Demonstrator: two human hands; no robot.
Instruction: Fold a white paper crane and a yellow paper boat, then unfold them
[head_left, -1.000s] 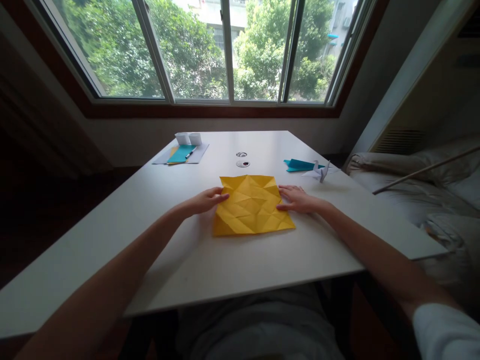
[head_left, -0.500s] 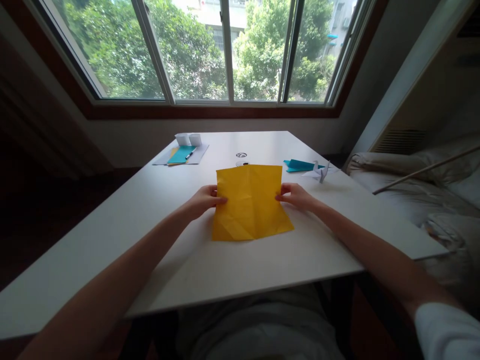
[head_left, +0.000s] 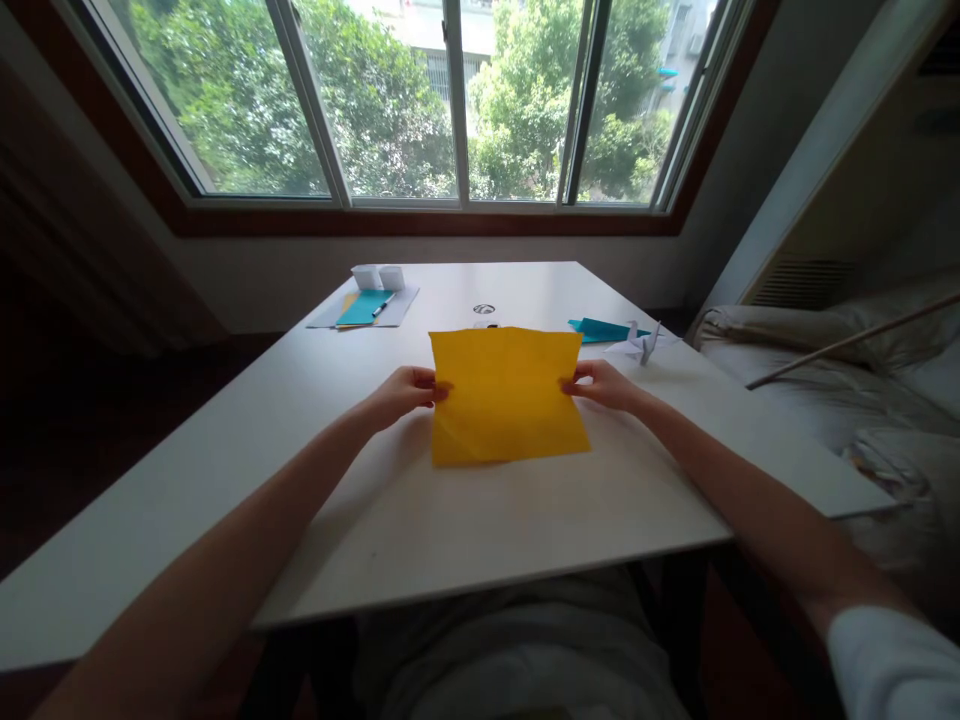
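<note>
A yellow sheet of paper (head_left: pixel 510 398) is held up above the white table, its face tilted toward me and faint creases on it. My left hand (head_left: pixel 409 392) pinches its left edge, thumb on the near face. At the opposite edge, my right hand (head_left: pixel 604 386) grips the paper the same way. The fingers behind the sheet are partly hidden. The bottom edge of the paper hangs close to the table; whether it touches I cannot tell.
On the white table (head_left: pixel 225 480), a folded white paper crane (head_left: pixel 642 346) and a folded teal paper piece (head_left: pixel 600 330) lie at right. Far left are teal paper (head_left: pixel 364 308), a pen (head_left: pixel 383 305) and white box-like shapes (head_left: pixel 379 278). A covered sofa (head_left: pixel 787 370) stands right.
The yellow paper has been drawn wider and flatter, its middle crease fainter. Its lower edge sits a little higher. My hands have moved slightly apart, both still holding it.
</note>
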